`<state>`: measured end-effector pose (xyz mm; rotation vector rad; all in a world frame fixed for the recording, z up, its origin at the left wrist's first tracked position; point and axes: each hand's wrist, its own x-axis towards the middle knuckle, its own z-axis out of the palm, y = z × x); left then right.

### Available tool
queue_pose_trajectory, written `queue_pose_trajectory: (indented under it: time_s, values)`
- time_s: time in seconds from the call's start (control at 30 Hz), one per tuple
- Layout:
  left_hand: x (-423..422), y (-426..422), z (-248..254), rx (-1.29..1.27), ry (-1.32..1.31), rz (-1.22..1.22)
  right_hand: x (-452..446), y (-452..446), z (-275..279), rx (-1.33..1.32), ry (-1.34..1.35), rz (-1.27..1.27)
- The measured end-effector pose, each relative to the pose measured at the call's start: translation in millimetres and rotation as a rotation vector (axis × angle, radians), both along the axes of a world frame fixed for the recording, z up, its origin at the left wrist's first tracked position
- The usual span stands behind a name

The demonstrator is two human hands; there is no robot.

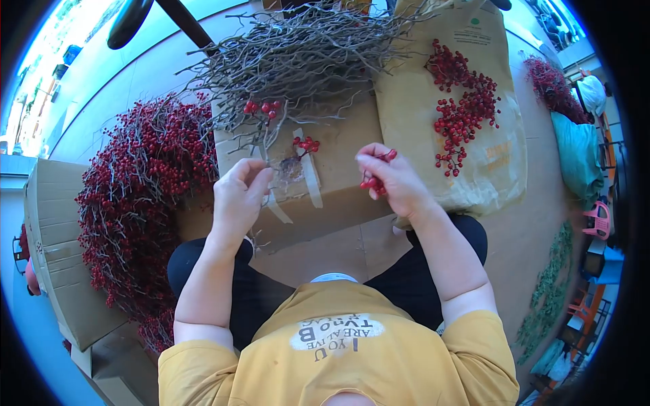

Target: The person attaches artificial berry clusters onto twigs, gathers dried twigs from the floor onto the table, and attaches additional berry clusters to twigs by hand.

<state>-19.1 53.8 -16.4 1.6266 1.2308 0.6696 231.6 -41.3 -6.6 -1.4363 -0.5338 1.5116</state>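
My left hand (238,197) is closed in a pinch at the lower end of a grey twig (272,135), just over the cardboard box. Red berries (263,108) sit near the top of this twig, and a small berry cluster (306,144) shows to its right. My right hand (396,181) is closed around a small sprig of red berries (374,185), its stem mostly hidden by the fingers. Loose berry sprigs (467,108) lie to the right on a tan paper sack.
A heap of bare grey branches (298,57) covers the back of the cardboard box (352,169). On the left stands a large pile of red-berried branches (145,196) beside another carton (64,250). The paper sack (497,152) is on the right; green foliage (547,291) lies beyond.
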Motion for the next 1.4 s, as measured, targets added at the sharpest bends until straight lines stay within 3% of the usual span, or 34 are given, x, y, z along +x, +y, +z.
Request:
queue_pose_trajectory:
  time_s: [0.03, 0.13, 0.23, 0.43, 0.53, 0.6, 0.73, 0.93, 1.2, 1.3, 1.4]
  values:
    - [1.8, -1.9, -5.0, 0.022, 0.032, -0.008, -10.0, 1.5, -5.5, -0.02, -0.136, 0.074]
    - [5.7, -3.6, -15.4, 0.188, 0.143, -0.007, -31.6, 16.2, -31.3, 0.281, -0.602, 0.139]
    - [14.4, -5.5, -10.7, 0.239, 0.207, -0.012, -45.0, 39.9, -48.5, 0.721, -1.307, 0.168]
    - [24.3, -4.0, -14.8, 0.434, 0.335, -0.082, -26.8, 53.2, -41.4, 0.678, -1.493, 0.209]
    - [23.7, -4.5, -13.6, 0.545, 0.371, -0.114, -18.9, 44.6, -23.6, 0.719, -1.25, -0.011]
    - [24.0, -6.2, -13.8, 0.565, 0.397, -0.124, -13.1, 33.1, -26.0, 0.639, -1.053, -0.006]
    - [25.2, -10.7, -14.5, 0.557, 0.494, -0.194, -13.6, 2.4, -29.5, 0.38, -0.381, 0.061]
    - [20.5, -9.0, -13.5, 0.429, 0.464, -0.214, -15.2, -8.3, -20.5, -0.01, 0.047, -0.012]
    - [24.2, -7.9, -19.6, 0.146, 0.32, -0.162, -17.1, -9.3, -21.8, -0.018, 0.23, 0.129]
    - [22.4, -8.7, -20.8, 0.354, 0.363, -0.087, -19.5, -7.6, -20.6, -0.022, 0.269, 0.105]
    - [22.3, -11.1, -13.7, 0.419, 0.512, -0.164, -21.0, -6.8, -19.3, -0.055, 0.276, 0.098]
